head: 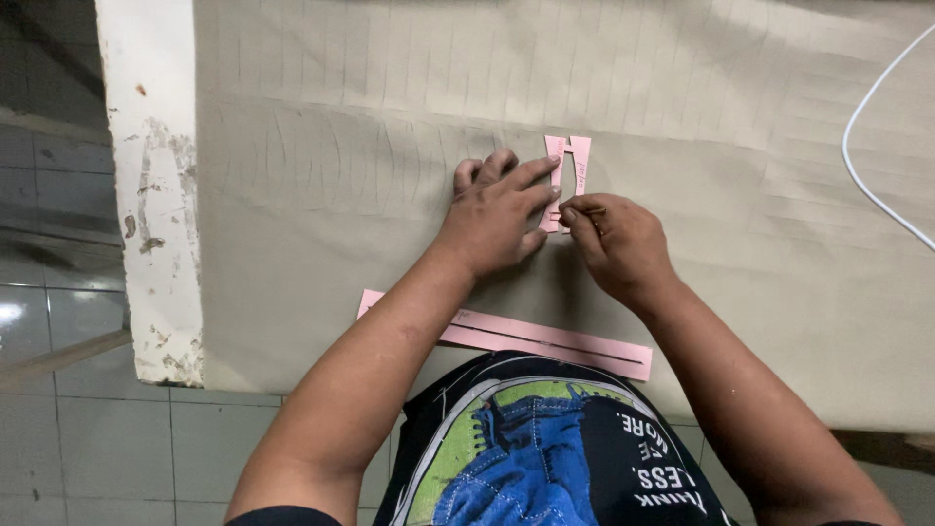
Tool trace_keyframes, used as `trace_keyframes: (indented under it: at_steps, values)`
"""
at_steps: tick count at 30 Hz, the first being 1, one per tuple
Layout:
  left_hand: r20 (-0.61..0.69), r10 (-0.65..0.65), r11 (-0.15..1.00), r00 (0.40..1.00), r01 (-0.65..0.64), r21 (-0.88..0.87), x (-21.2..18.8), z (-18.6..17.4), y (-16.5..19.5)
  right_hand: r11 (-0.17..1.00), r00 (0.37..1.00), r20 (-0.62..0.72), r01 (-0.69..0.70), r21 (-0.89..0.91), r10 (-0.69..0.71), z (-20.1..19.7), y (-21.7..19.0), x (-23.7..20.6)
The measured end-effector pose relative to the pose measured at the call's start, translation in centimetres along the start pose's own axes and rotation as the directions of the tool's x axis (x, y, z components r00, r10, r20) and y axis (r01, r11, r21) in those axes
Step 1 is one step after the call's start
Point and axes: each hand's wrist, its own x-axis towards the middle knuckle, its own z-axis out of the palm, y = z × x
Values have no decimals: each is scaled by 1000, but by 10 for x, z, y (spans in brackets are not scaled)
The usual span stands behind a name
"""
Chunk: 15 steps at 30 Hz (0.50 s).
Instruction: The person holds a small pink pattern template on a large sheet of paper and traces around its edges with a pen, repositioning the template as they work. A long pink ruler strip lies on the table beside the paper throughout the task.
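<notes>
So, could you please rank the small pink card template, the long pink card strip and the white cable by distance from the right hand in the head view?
1. Small pink card template: touching the right hand, just above its fingertips.
2. Long pink card strip: below the hand, at the near edge of the cloth.
3. White cable: far right.

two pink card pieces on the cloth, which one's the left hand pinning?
The small slotted pink template, pinned by the left hand beside the right hand. The long pink strip lies untouched at the near table edge.
</notes>
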Motion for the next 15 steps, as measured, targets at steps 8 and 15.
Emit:
trace_keyframes:
  at_steps: [8,15]
  values:
    - [6,-90,992,996,90,-93,3,7,-2,995,996,51,81,-57,-78,1,2,12]
    - [47,-136,987,990,139,-79,8,9,-1,985,995,-9,94,-142,-96,-2,5,25]
